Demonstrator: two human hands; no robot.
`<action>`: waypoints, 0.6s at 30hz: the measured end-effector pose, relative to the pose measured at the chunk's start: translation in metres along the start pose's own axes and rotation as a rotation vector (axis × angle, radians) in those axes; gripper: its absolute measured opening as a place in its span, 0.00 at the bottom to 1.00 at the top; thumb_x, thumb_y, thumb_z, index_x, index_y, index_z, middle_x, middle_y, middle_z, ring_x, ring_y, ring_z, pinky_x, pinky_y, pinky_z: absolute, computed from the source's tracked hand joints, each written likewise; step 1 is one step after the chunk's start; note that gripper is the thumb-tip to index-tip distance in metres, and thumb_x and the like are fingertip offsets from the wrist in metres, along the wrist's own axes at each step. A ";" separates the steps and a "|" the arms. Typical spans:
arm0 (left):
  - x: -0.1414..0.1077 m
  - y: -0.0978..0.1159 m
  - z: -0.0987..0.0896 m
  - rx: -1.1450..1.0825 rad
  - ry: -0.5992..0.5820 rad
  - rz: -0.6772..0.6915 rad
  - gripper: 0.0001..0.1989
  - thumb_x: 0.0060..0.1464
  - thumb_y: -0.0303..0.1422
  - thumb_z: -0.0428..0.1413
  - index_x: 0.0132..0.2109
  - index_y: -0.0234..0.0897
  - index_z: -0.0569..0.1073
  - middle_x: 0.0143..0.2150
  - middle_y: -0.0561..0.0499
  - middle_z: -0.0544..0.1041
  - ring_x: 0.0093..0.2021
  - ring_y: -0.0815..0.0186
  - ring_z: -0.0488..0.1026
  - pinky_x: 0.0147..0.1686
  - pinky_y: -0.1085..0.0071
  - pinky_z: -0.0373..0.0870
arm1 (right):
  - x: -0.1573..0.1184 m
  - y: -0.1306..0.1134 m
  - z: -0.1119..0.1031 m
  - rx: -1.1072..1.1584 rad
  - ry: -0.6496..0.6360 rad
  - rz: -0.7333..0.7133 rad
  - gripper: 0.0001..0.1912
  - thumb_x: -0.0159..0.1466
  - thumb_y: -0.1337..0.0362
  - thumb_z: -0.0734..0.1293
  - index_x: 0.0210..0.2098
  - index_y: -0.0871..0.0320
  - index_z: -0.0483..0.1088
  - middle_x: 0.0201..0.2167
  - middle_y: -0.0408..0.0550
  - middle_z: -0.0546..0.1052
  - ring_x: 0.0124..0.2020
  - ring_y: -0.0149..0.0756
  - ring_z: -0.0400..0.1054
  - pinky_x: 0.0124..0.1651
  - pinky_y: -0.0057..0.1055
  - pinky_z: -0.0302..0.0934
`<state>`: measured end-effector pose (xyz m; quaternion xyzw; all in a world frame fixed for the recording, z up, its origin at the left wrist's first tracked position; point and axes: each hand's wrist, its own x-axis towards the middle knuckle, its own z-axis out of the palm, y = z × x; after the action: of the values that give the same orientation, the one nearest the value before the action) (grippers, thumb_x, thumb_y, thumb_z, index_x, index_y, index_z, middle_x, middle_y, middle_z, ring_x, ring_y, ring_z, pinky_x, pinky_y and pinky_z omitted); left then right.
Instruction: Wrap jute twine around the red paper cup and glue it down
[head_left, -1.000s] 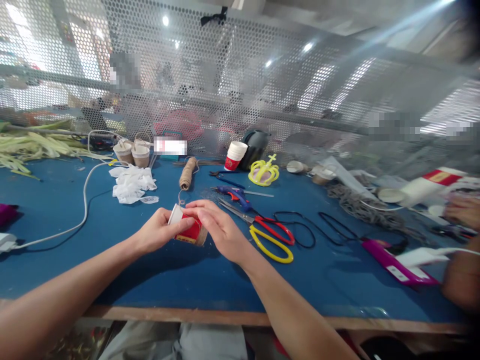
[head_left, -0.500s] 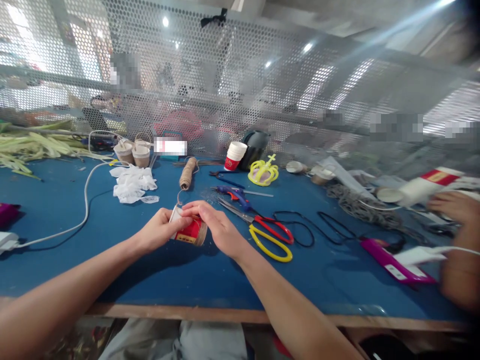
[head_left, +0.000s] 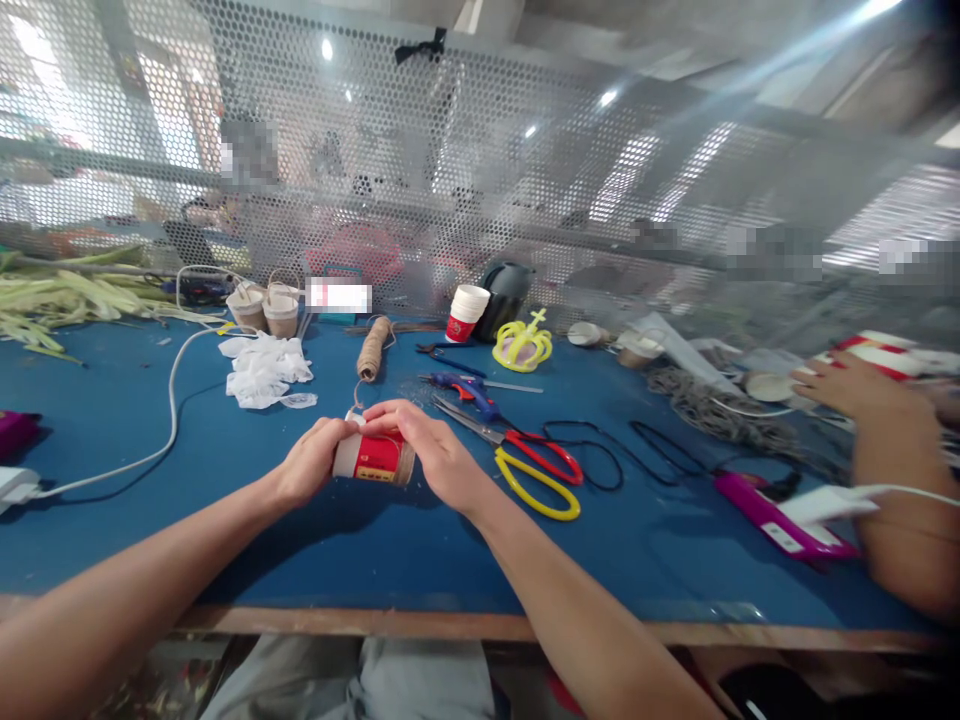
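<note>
Fingers (head_left: 390, 412) of the right hand (head_left: 435, 452) lie together over the paper cup (head_left: 377, 458), though whether they pinch it cannot be told; the left hand (head_left: 309, 464) clasps its white end, the cup sideways above the blue table (head_left: 300, 560). Twine (head_left: 406, 466) wraps its base; beyond lies a twine roll (head_left: 372, 350), with scissors (head_left: 514, 438) to the right

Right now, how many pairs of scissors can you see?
1: the scissors lie on the blue table, to the right of the right hand and just nearer than the glue gun. More may be hidden.
</note>
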<state>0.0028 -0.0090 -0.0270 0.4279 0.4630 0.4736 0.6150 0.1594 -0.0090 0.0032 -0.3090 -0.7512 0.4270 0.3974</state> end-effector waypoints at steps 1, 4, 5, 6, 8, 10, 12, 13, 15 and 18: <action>0.001 -0.002 -0.002 0.012 -0.023 -0.003 0.11 0.39 0.39 0.49 0.21 0.34 0.64 0.15 0.58 0.60 0.19 0.71 0.57 0.21 0.73 0.56 | 0.000 -0.001 -0.001 -0.009 -0.002 0.001 0.25 0.65 0.50 0.51 0.34 0.59 0.73 0.43 0.51 0.70 0.47 0.34 0.64 0.53 0.34 0.55; 0.005 -0.006 -0.007 0.088 -0.063 0.025 0.13 0.42 0.39 0.49 0.18 0.35 0.63 0.15 0.58 0.60 0.18 0.72 0.54 0.19 0.74 0.52 | 0.002 -0.008 -0.013 -0.093 0.011 0.013 0.24 0.65 0.52 0.51 0.35 0.60 0.72 0.43 0.51 0.72 0.47 0.34 0.65 0.52 0.33 0.56; 0.006 -0.006 -0.009 0.115 -0.071 0.039 0.14 0.43 0.39 0.48 0.18 0.34 0.63 0.15 0.58 0.60 0.18 0.72 0.54 0.19 0.74 0.51 | 0.005 -0.011 -0.021 -0.145 0.040 0.033 0.23 0.65 0.52 0.51 0.36 0.60 0.72 0.42 0.51 0.73 0.47 0.34 0.66 0.51 0.33 0.57; 0.006 -0.006 -0.010 0.139 -0.082 0.057 0.15 0.44 0.40 0.48 0.19 0.34 0.64 0.15 0.57 0.60 0.18 0.72 0.54 0.19 0.74 0.50 | 0.007 -0.013 -0.030 -0.217 0.082 0.066 0.22 0.65 0.53 0.51 0.37 0.60 0.71 0.42 0.51 0.73 0.45 0.34 0.67 0.48 0.32 0.59; 0.005 -0.004 -0.010 0.185 -0.118 0.081 0.15 0.44 0.40 0.47 0.19 0.34 0.65 0.15 0.57 0.61 0.19 0.72 0.55 0.20 0.74 0.50 | 0.014 -0.014 -0.052 -0.424 0.225 0.202 0.22 0.66 0.54 0.50 0.40 0.61 0.69 0.39 0.52 0.75 0.41 0.34 0.69 0.44 0.30 0.61; 0.002 0.000 -0.010 0.238 -0.132 0.114 0.15 0.45 0.40 0.46 0.18 0.34 0.64 0.15 0.57 0.61 0.18 0.72 0.54 0.20 0.74 0.50 | 0.021 -0.006 -0.076 -0.795 0.327 0.428 0.18 0.66 0.58 0.53 0.42 0.60 0.68 0.41 0.50 0.74 0.42 0.33 0.68 0.46 0.28 0.59; 0.000 0.002 -0.009 0.277 -0.134 0.140 0.16 0.45 0.40 0.46 0.18 0.35 0.64 0.15 0.57 0.61 0.18 0.72 0.54 0.19 0.74 0.50 | 0.026 0.010 -0.096 -0.888 0.339 0.573 0.14 0.63 0.60 0.58 0.39 0.64 0.70 0.38 0.55 0.74 0.43 0.41 0.67 0.48 0.35 0.58; 0.000 0.002 -0.008 0.291 -0.134 0.147 0.15 0.45 0.40 0.46 0.18 0.35 0.64 0.15 0.57 0.61 0.18 0.72 0.54 0.19 0.74 0.50 | 0.027 0.021 -0.104 -0.904 0.316 0.643 0.13 0.61 0.62 0.61 0.36 0.66 0.71 0.36 0.57 0.74 0.42 0.44 0.68 0.47 0.38 0.59; 0.001 0.001 -0.008 0.305 -0.144 0.146 0.15 0.45 0.40 0.46 0.19 0.35 0.65 0.15 0.56 0.62 0.18 0.72 0.55 0.19 0.74 0.50 | 0.028 0.044 -0.114 -0.912 0.271 0.756 0.12 0.59 0.63 0.64 0.38 0.66 0.70 0.39 0.57 0.73 0.42 0.45 0.68 0.45 0.40 0.61; 0.004 -0.002 -0.008 0.304 -0.133 0.134 0.15 0.44 0.40 0.47 0.18 0.35 0.65 0.15 0.56 0.62 0.17 0.72 0.55 0.18 0.74 0.50 | 0.028 0.069 -0.117 -0.886 0.258 0.832 0.16 0.62 0.61 0.62 0.48 0.60 0.64 0.47 0.51 0.68 0.44 0.38 0.66 0.43 0.40 0.63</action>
<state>-0.0045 -0.0046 -0.0316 0.5762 0.4581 0.4089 0.5394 0.2547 0.0909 -0.0113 -0.7606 -0.6196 0.1531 0.1192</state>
